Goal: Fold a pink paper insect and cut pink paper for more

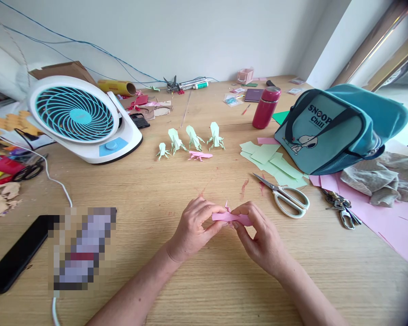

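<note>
Between my two hands is a folded piece of pink paper (221, 217), long and narrow, with a thin point sticking up at its middle. My left hand (194, 222) pinches its left part between thumb and fingers. On the other side, my right hand (258, 233) pinches the right part the same way, close to the left fingertips. Farther back stand several pale green paper insects (195, 138). A pink paper insect (200, 155) lies just in front of them. To the right of my right hand rest white-handled scissors (289, 199), blades partly apart.
A white and blue fan (85, 117) stands at the left. Green paper sheets (272, 160), a red flask (266, 107) and a teal bag (321, 131) are at the right, with pliers (342, 208) on pink paper (391, 226). A black phone (20, 251) lies left; a white cable (52, 176) runs nearby.
</note>
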A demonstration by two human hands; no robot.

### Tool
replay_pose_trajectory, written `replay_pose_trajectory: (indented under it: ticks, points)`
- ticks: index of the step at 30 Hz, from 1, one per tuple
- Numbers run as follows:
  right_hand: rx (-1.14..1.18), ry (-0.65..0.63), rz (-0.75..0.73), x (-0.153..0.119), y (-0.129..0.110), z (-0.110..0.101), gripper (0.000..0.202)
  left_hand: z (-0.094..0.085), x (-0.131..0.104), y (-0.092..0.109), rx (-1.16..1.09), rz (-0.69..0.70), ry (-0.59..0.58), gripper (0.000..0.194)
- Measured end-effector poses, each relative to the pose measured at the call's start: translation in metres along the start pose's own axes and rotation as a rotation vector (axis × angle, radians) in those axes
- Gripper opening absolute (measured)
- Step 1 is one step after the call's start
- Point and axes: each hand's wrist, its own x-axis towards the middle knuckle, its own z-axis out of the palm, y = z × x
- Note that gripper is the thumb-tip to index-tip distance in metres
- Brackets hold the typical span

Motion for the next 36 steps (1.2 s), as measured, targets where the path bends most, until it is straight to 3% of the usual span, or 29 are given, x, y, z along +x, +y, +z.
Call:
replay_pose_trajectory:
  ticks: [4,11,23,36]
  points:
    - [0.11,0.012,0.103,0.0003,-0.0011,-0.0013,0.004,-0.0002,0.0,0.0005,0.024,-0.005,0.003,0.008]
    - [0.507,-0.027,0.368,-0.0005,-0.0003,0.0018,0.019,-0.0009,0.0009,0.0012,0.022,0.019,0.01,0.01]
    - [0.554,-0.018,0.415,0.0023,0.0002,0.0016,0.024,0.0005,0.0008,0.0032,0.09,0.045,-0.012,0.009]
    - [0.778,-0.028,0.63,0.0073,0.0032,0.0012,0.031,0.0011,0.0008,0.0037,0.153,0.049,-0.046,0.01]
